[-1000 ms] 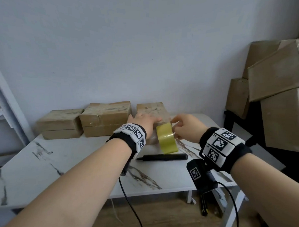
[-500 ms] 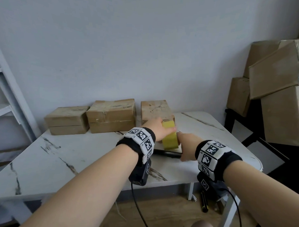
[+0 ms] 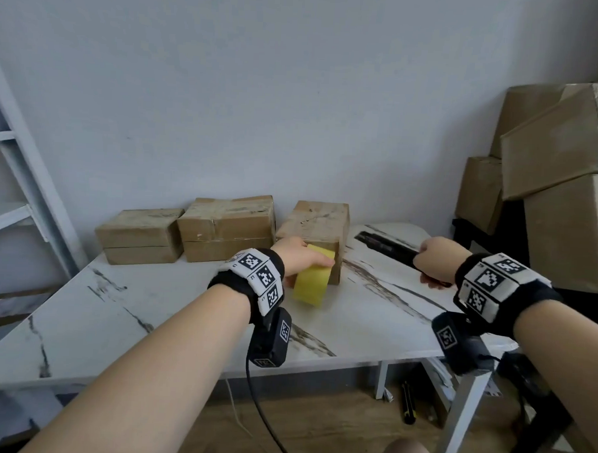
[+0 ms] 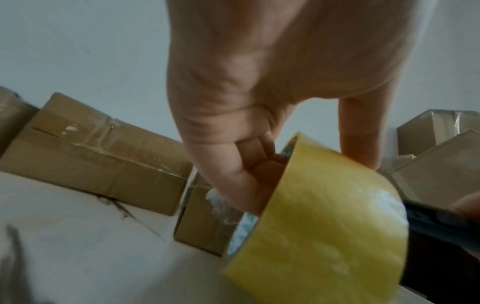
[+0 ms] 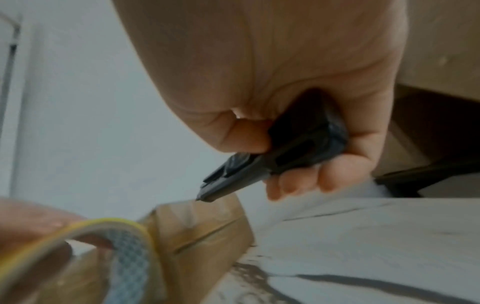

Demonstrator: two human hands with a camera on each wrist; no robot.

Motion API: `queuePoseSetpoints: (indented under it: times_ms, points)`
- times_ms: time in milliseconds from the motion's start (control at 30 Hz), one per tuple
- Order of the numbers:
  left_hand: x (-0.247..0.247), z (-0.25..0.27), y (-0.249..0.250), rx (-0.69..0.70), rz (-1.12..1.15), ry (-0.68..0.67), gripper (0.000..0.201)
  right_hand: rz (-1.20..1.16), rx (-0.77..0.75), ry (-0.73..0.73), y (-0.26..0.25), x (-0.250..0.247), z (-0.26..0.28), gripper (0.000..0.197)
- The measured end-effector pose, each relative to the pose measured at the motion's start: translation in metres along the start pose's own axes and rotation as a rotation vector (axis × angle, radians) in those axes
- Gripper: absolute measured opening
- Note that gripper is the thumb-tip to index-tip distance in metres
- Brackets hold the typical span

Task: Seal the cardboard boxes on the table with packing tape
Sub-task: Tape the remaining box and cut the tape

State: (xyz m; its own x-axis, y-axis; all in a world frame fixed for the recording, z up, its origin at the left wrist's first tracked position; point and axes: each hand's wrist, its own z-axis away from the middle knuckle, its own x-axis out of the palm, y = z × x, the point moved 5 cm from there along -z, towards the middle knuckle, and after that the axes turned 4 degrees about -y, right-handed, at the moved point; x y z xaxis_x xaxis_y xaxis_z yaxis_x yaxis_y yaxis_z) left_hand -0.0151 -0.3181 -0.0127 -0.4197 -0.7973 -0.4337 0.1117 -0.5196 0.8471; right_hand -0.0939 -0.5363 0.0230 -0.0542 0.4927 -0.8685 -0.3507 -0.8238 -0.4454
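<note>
Nearest the viewer, the left hand (image 3: 298, 257) grips the roll of yellow packing tape (image 3: 311, 281), fingers curled through its core and the thumb on its outer face, as the left wrist view confirms. The roll is held just above the white marble-pattern table (image 3: 115, 321), directly in front of the right-hand cardboard box (image 3: 316, 227); whether roll and box touch cannot be told. The right hand (image 3: 434, 263) is well apart from the left, toward the table's right side, and is closed around a black utility knife (image 3: 387, 247). In the right wrist view its nose points toward the box and no blade is visible.

Further back, against the wall, stand the middle box (image 3: 229, 226) and the left box (image 3: 139, 234), side by side. Clear tape already crosses the middle box in the left wrist view.

Step in hand, as judged: tools collected, tape not yet drawn out. The next move calls for finding the free tape end, pressing it onto the box seam, pulling the roll along the seam, then cutting with the knife
</note>
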Motion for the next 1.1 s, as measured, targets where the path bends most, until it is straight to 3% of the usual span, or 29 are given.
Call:
queuePoseSetpoints:
  times_ms: [67, 133, 267, 600, 733, 867, 1000, 1100]
  points:
    - [0.003, 0.007, -0.004, -0.021, 0.099, -0.011, 0.108, -0.072, -0.095, 0.032, -0.016, 0.003, 0.0, 0.012]
    - [0.006, 0.016, -0.004, -0.018, 0.155, -0.005, 0.097, 0.025, -0.232, 0.115, -0.034, 0.002, 0.004, 0.013]
    - [0.007, 0.026, -0.005, 0.006, 0.191, 0.004, 0.052, 0.282, -0.366, 0.207, -0.06, 0.001, 0.018, 0.01]
    - [0.005, 0.024, -0.008, -0.009, 0.278, -0.024, 0.042, 0.629, -0.35, 0.297, -0.089, 0.002, 0.035, 0.01]
    - [0.006, 0.022, -0.007, 0.0, 0.255, -0.015, 0.043, 0.572, -0.341, 0.311, -0.089, 0.002, 0.031, 0.012]
    - [0.003, 0.018, -0.007, 0.015, 0.246, -0.019, 0.04, 0.25, -0.343, 0.315, -0.089, 0.0, 0.019, 0.015]
    - [0.0, 0.013, -0.012, 0.009, 0.236, -0.024, 0.044, 0.208, -0.346, 0.26, -0.107, 0.019, -0.002, 0.013]
    - [-0.001, 0.01, -0.015, 0.007, 0.246, -0.04, 0.046, 0.169, -0.336, 0.263, -0.115, 0.026, -0.018, 0.029]
